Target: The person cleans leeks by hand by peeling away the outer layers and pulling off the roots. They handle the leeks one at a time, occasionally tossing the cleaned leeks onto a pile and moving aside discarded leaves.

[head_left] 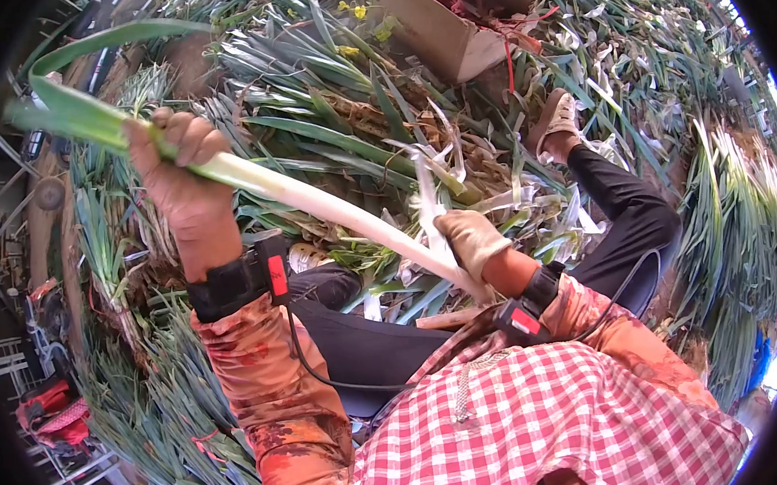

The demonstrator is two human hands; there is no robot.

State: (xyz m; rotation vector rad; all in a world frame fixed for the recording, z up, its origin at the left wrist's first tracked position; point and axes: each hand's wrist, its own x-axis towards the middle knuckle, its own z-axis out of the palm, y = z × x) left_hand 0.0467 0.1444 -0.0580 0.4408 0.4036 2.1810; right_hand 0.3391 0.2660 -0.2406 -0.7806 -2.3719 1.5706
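Note:
My left hand (184,166), bare, is wrapped round a long green onion (315,207) where its white stalk turns green. The stalk slants down to the right across my lap, and its green leaves bend over beyond my fist. Near the white lower end is my right hand (476,242), in a pale glove with its fingers closed. A whitish strip of peeled skin (426,191) rises from the fingers of that hand, beside the stalk. The root end is partly hidden by my right wrist and clothing.
Loose leaves and peelings (344,94) cover the ground ahead. An open cardboard box (429,31) with red strings stands at the top. Bunched green onions lie at the right (730,222) and left (157,390). My shoe (555,121) rests among peelings.

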